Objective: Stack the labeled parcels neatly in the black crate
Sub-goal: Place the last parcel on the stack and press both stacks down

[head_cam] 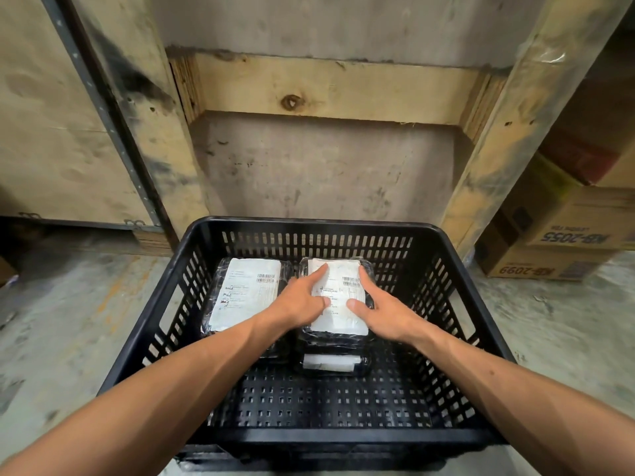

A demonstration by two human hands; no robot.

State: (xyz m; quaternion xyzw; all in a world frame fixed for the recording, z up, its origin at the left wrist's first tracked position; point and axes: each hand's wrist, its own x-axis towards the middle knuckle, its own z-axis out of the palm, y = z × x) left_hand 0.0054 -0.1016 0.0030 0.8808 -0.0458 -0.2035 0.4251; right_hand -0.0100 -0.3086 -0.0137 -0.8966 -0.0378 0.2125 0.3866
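A black slotted crate (165, 304) stands on the concrete floor in front of me. Inside, at the far left, lies a black-wrapped parcel with a white label (245, 290). To its right sits a stack of parcels; the top parcel (338, 316) shows a white label with a barcode, and a lower parcel (330, 362) pokes out beneath it toward me. My left hand (299, 298) rests flat on the top parcel's left side, fingers spread. My right hand (381, 310) presses on its right side, thumb on the label. Neither hand grips anything.
A wooden pallet frame (330, 84) stands upright against the grey wall behind the crate. Cardboard boxes (563, 242) are piled at the right. A plywood panel with a metal strip (68, 132) is at the left. Bare crate floor (326, 400) lies nearest me.
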